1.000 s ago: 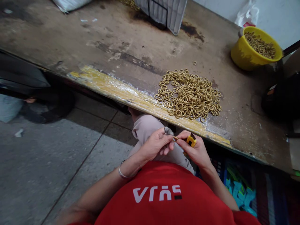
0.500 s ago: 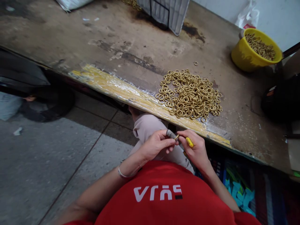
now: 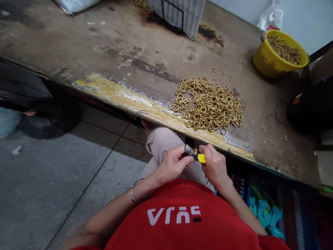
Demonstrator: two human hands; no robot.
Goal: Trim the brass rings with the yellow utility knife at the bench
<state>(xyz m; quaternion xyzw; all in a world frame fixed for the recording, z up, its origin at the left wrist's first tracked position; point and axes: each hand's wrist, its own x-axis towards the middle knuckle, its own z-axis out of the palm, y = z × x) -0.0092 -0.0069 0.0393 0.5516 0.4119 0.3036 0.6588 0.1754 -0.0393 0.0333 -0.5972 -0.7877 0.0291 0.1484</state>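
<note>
Yellow is flashing between two bare hands as the right hand (image 3: 215,165) is gripping a yellow-handled tool (image 3: 201,158), its dark end meeting the fingertips of the left hand (image 3: 173,161). The left hand is curling its thumb toward a forefinger bearing a grey wrap (image 3: 189,150), and a gold-coloured ring (image 3: 195,151) is showing just beside that fingertip; whether the left hand is gripping the ring, the view is not telling. Beyond both hands, a heap of similar rings (image 3: 210,104) is lying on the worktop (image 3: 117,45), with a single loose ring (image 3: 214,69) resting behind it. Farther off, to the right of the right hand, a yellow bucket (image 3: 267,62) is holding more rings.
</note>
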